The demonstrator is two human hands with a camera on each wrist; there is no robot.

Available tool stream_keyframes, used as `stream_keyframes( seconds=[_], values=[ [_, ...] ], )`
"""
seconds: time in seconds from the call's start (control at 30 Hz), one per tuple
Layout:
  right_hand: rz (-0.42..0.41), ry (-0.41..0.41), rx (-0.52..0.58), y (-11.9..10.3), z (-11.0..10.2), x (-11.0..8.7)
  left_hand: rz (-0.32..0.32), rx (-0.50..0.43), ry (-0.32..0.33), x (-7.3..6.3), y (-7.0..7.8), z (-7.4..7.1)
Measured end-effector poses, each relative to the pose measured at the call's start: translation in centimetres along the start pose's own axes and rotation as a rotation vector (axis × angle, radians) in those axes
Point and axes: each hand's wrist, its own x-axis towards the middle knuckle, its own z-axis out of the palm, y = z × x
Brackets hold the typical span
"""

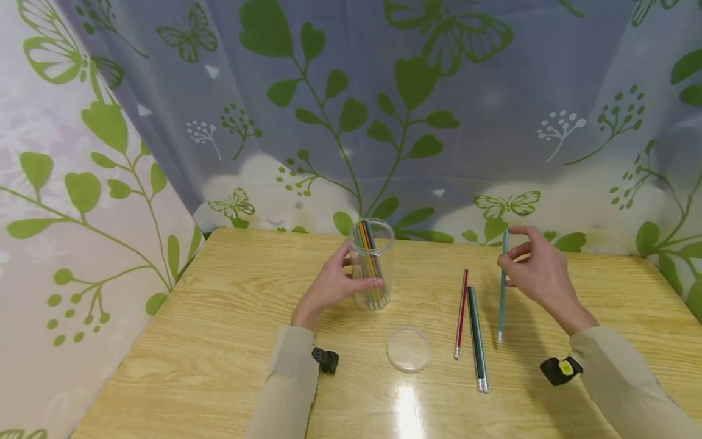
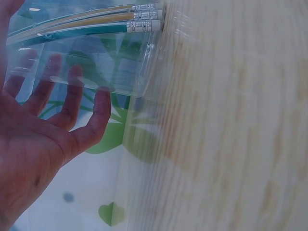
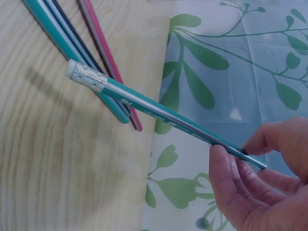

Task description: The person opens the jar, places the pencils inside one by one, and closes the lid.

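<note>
My left hand [image 1: 334, 280] grips a clear plastic jar [image 1: 386, 268] from its left side, thumb across the front. Several pencils [image 1: 368, 268] stand in the jar, and in the left wrist view their white erasers [image 2: 154, 25] point toward its base. My right hand [image 1: 540, 265] pinches a teal pencil [image 1: 502, 292] near its upper end, eraser end down, apart from the other pencils. Beside it on the table lie a red pencil [image 1: 462, 314] and a pair of dark teal pencils [image 1: 477, 338], side by side. The right wrist view shows the held teal pencil [image 3: 159, 114] unsharpened.
A round clear lid [image 1: 408, 349] lies flat in front of the jar. The wooden table [image 1: 219, 317] ends at the back against a patterned curtain [image 1: 471, 152]. Another patterned cloth [image 1: 60, 183] hangs on the left.
</note>
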Motion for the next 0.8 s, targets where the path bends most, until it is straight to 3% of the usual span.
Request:
stream_keyframes(
  seconds=[0.37,0.8],
  values=[
    [-0.027,0.069,0.010,-1.6,-0.6,0.0,0.019,0.008,0.003,0.1,-0.1,0.0],
    [-0.041,0.121,0.094,-3.6,-1.4,-0.3,-0.008,0.001,-0.003,0.0,0.0,0.0]
  ],
)
